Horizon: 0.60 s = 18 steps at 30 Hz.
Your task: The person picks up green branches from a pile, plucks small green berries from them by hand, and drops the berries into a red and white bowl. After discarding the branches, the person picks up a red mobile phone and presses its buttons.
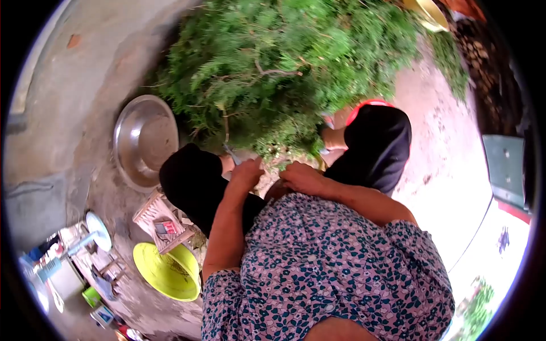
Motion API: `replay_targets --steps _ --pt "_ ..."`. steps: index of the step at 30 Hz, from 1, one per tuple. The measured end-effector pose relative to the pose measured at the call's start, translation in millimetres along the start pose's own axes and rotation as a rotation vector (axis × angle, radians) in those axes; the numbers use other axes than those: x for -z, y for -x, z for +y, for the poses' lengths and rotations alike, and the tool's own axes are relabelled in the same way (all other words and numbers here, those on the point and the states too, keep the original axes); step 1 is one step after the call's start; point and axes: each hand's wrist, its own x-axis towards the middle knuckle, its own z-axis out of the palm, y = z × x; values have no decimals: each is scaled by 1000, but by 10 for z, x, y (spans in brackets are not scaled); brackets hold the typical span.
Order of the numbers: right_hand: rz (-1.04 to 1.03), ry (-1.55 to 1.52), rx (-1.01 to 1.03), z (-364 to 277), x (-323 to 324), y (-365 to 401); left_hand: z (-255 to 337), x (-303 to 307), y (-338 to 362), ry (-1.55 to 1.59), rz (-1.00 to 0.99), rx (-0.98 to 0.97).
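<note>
My left hand (pixel 246 173) is closed in front of my lap, between my spread knees. A slim grey blade-like piece (pixel 231 154) juts out of it toward the branches; its kind cannot be made out. Close beside it, my right hand (pixel 301 177) has its fingers pressed together at a small green sprig (pixel 282 165). Small cut leaf bits (pixel 277 152) lie just beyond both hands. A large heap of feathery evergreen branches (pixel 290 62) spreads ahead of my feet, with a bare brown stem (pixel 226 122) sticking out toward my left hand.
A wide metal basin (pixel 146 142) rests on the floor at left. Nearer are a small wooden stool (pixel 152 219) and a yellow-green basin (pixel 151 270). A red rim (pixel 369 104) shows behind my right knee. A yellow container (pixel 429 14) stands at the far right, with a dark green box (pixel 504 165) nearer.
</note>
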Motion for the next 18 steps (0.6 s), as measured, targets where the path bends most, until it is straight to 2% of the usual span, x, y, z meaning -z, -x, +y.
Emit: replay_targets --steps 2,3,4,7,16,18 --pt "1 22 -2 -10 -54 25 5 99 -22 -45 -1 -51" --pt "-82 4 -53 -67 17 30 -16 109 -45 -46 13 -91" --pt "-84 -26 -44 -116 69 50 86 257 -47 -50 -55 -59" --pt "-174 -70 -80 -164 94 56 119 285 -68 -50 21 -145" --pt "-110 -79 -72 -111 5 90 219 373 -51 -31 -11 -162" --pt "18 -99 -35 -116 -33 91 192 343 -59 -46 -60 -119"
